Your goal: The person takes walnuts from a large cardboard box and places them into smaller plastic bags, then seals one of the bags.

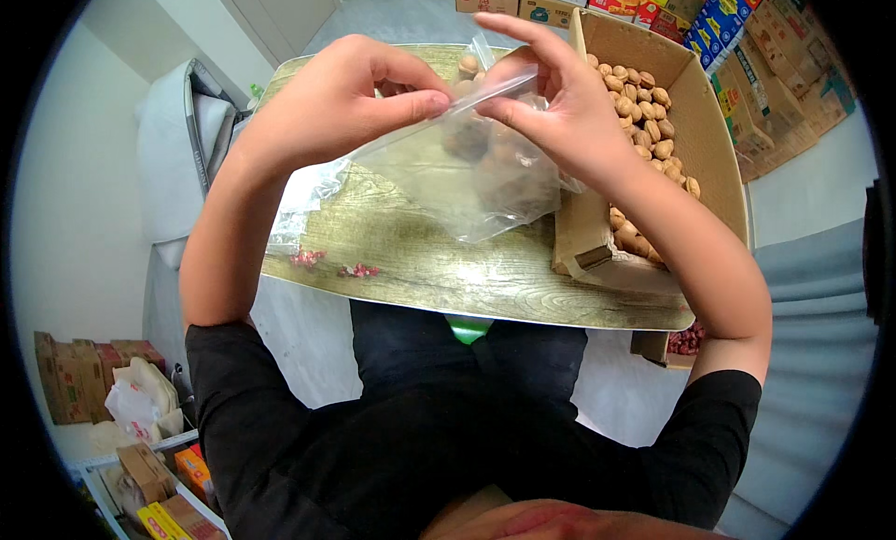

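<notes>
Both hands pinch the top edge of a clear plastic zip bag (pixel 455 190) above the wooden-topped table (pixel 420 281). My left hand (pixel 350 99) grips the edge between thumb and forefinger. Close by, my right hand (pixel 553 92) holds the same edge with its thumb and bent fingers, one finger stretched out. Rounded brown things show blurred through the plastic; whether they lie in the bag or behind it, I cannot tell. A few walnuts (pixel 468 65) appear just beyond the bag, between the hands. More walnuts (pixel 640 106) fill part of an open cardboard box (pixel 707 148) beside my right forearm.
Flat clear plastic bags (pixel 308 190) lie under my left forearm. Two small piles of red bits (pixel 358 270) sit near the table's front edge. Below the right corner stands a box of dark red pieces (pixel 684 340). Stacked cartons (pixel 616 1) line the far side.
</notes>
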`<state>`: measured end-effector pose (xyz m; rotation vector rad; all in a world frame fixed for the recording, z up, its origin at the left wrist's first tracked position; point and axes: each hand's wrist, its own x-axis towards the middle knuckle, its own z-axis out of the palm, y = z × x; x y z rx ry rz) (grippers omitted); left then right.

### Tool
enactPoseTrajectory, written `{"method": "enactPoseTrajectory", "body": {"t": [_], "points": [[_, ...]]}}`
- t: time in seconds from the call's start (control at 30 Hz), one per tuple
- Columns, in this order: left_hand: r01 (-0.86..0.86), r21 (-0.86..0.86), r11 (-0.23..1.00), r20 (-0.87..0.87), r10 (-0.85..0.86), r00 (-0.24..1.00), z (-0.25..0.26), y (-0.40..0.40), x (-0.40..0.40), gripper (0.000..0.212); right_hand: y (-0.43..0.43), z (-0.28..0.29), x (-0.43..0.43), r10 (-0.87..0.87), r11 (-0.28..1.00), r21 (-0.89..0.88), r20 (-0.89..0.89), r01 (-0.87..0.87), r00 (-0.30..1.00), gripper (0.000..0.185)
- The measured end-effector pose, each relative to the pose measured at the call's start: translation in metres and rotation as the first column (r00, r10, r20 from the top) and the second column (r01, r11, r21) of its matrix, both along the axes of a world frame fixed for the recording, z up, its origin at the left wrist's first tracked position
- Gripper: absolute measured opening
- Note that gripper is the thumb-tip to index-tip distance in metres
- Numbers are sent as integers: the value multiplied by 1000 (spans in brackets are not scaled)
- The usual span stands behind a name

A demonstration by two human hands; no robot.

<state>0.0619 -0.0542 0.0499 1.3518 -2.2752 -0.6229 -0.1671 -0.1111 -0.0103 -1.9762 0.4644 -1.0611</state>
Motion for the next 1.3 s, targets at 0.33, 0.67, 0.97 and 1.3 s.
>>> {"method": "enactPoseTrajectory", "body": {"t": [0.33, 0.67, 0.97, 1.3], "points": [[-342, -73, 937, 42, 345, 938, 1, 43, -4, 12, 13, 2, 8, -148, 361, -926, 63, 113, 987, 38], [-149, -177, 973, 40, 158, 987, -25, 65, -32, 17, 18, -9, 8, -52, 596, -788, -229, -153, 972, 11], [-36, -209, 977, 230, 85, 970, -9, 69, 3, 16, 9, -7, -8, 72, 492, -781, -403, -384, 912, 8], [336, -398, 853, 519, -92, 850, 11, 65, 16, 16, 4, -8, -6, 95, 597, -748, -292, -289, 952, 19]]}}
